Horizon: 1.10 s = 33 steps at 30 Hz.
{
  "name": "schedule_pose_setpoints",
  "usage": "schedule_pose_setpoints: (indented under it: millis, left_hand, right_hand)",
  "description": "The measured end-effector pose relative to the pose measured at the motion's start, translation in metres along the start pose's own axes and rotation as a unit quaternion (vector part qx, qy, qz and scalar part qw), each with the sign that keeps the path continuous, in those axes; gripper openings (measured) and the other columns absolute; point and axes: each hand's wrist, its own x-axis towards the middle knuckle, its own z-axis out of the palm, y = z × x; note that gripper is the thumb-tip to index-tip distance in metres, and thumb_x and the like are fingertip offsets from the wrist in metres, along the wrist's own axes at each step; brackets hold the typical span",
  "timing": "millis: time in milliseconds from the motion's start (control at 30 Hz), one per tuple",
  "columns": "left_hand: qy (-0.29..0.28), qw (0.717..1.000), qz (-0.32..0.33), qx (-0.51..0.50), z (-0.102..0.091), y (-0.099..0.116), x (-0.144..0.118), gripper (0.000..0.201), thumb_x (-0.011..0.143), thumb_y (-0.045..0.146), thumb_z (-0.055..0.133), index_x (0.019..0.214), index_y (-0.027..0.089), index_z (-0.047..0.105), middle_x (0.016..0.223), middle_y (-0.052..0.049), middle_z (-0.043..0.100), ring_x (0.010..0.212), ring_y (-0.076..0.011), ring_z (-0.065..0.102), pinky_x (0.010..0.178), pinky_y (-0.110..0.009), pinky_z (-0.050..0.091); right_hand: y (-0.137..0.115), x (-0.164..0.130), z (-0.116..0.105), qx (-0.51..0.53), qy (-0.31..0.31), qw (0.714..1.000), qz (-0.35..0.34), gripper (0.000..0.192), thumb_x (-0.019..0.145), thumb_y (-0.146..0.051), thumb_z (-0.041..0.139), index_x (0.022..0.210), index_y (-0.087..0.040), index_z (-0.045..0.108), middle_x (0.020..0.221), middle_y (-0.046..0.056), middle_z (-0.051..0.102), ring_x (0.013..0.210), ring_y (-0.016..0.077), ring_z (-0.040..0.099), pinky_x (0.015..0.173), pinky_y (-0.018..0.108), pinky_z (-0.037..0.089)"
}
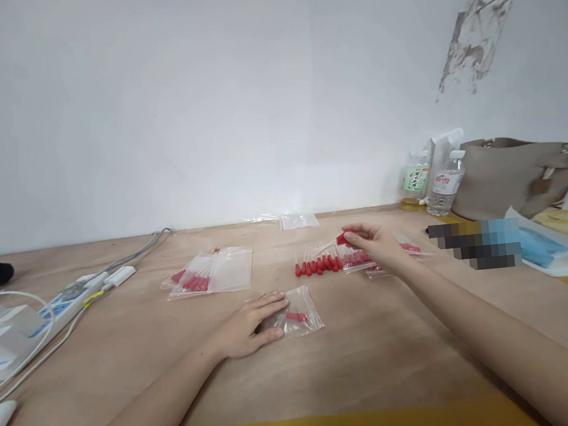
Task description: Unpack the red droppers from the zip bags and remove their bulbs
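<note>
My left hand [252,324] lies with fingers stretched out on a clear plastic zip bag [308,299], which has one red-bulbed dropper [297,317] inside. Further back to the right, my right hand [372,241] pinches a dropper by its red bulb [344,237]; a thin clear stem seems to run left from it. Beneath and left of that hand, several loose red-bulbed droppers [319,264] lie in a row, bulbs toward me. Bagged droppers [356,258] lie partly under my right hand and forearm.
Filled zip bags [229,272] overlap at the left. Another clear bag [299,221] lies near the wall. A power strip [57,315] with cables is on the left. Two bottles [446,187], a grey handbag [516,177] and a blue-and-white pack [548,248] stand at the right.
</note>
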Motion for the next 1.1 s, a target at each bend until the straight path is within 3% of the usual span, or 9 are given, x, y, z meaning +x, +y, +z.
schedule_pose_setpoints:
  millis: [133,267,467,567,667,800,933,1100]
  left_hand:
    - [-0.007,1.0,0.005,0.006,0.0,-0.001,-0.001,0.049,0.085,0.044,0.043,0.131,0.03,0.034,0.14,-0.002,0.029,0.129,-0.0205,0.025,0.106,-0.04,0.021]
    - [0.002,1.0,0.006,0.004,0.001,-0.001,-0.001,0.049,0.085,0.044,0.043,0.131,0.03,0.034,0.139,-0.002,0.031,0.129,-0.0208,0.026,0.105,-0.04,0.023]
    - [-0.007,1.0,-0.003,0.021,0.001,-0.003,-0.001,0.049,0.085,0.046,0.042,0.131,0.03,0.034,0.14,-0.001,0.03,0.129,-0.0203,0.026,0.106,-0.039,0.023]
    - [-0.01,1.0,-0.003,0.025,0.001,-0.003,-0.001,0.05,0.085,0.047,0.041,0.131,0.03,0.033,0.14,-0.001,0.029,0.129,-0.0207,0.026,0.105,-0.038,0.024]
    - [-0.012,1.0,-0.003,0.027,0.001,-0.005,-0.001,0.05,0.085,0.047,0.041,0.132,0.03,0.032,0.14,-0.001,0.029,0.129,-0.021,0.026,0.105,-0.039,0.024]
    - [-0.007,1.0,0.0,0.029,0.002,-0.006,-0.001,0.051,0.085,0.047,0.041,0.132,0.031,0.032,0.14,-0.001,0.029,0.129,-0.0213,0.026,0.105,-0.04,0.024]
    - [-0.011,1.0,0.0,0.03,0.002,-0.005,0.0,0.05,0.085,0.046,0.041,0.132,0.031,0.032,0.14,-0.001,0.028,0.129,-0.0208,0.025,0.106,-0.04,0.024]
    - [-0.003,0.999,0.0,0.035,0.002,-0.003,0.0,0.05,0.085,0.046,0.041,0.132,0.029,0.033,0.139,-0.002,0.03,0.128,-0.0211,0.027,0.105,-0.04,0.026]
  right_hand:
    - [0.001,0.01,0.014,-0.122,0.041,0.979,-0.157,0.027,0.074,-0.035,0.058,0.094,-0.017,0.061,0.089,0.007,0.066,0.083,0.017,0.06,0.079,0.034,0.046]
    - [0.022,0.013,0.048,-0.297,-0.022,0.91,-0.287,0.021,0.082,-0.022,0.047,0.095,-0.018,0.063,0.097,0.009,0.063,0.09,0.0175,0.057,0.083,0.032,0.043]
    - [0.048,0.016,0.076,-0.478,-0.123,0.805,-0.33,0.023,0.085,-0.016,0.042,0.094,-0.018,0.063,0.088,0.008,0.063,0.084,0.0167,0.054,0.077,0.028,0.04]
    - [0.048,0.013,0.078,-0.513,-0.142,0.781,-0.326,0.02,0.085,-0.02,0.046,0.096,-0.018,0.062,0.089,0.007,0.063,0.084,0.0172,0.053,0.075,0.028,0.038]
    - [0.039,0.004,0.075,-0.507,-0.13,0.794,-0.309,0.02,0.084,-0.027,0.048,0.097,-0.021,0.061,0.088,0.006,0.064,0.085,0.0184,0.053,0.076,0.031,0.037]
    - [0.021,-0.019,0.065,-0.429,-0.102,0.855,-0.273,0.015,0.082,-0.022,0.049,0.085,-0.021,0.063,0.082,0.004,0.064,0.081,0.0162,0.053,0.075,0.03,0.037]
    - [0.014,-0.045,0.058,-0.341,-0.141,0.903,-0.221,0.008,0.073,-0.02,0.057,0.068,-0.02,0.063,0.067,0.001,0.062,0.069,0.014,0.053,0.068,0.027,0.038]
    - [0.021,-0.058,0.065,-0.305,-0.199,0.903,-0.229,0.009,0.069,-0.031,0.065,0.069,-0.023,0.068,0.063,-0.002,0.061,0.063,0.0119,0.052,0.065,0.026,0.035]
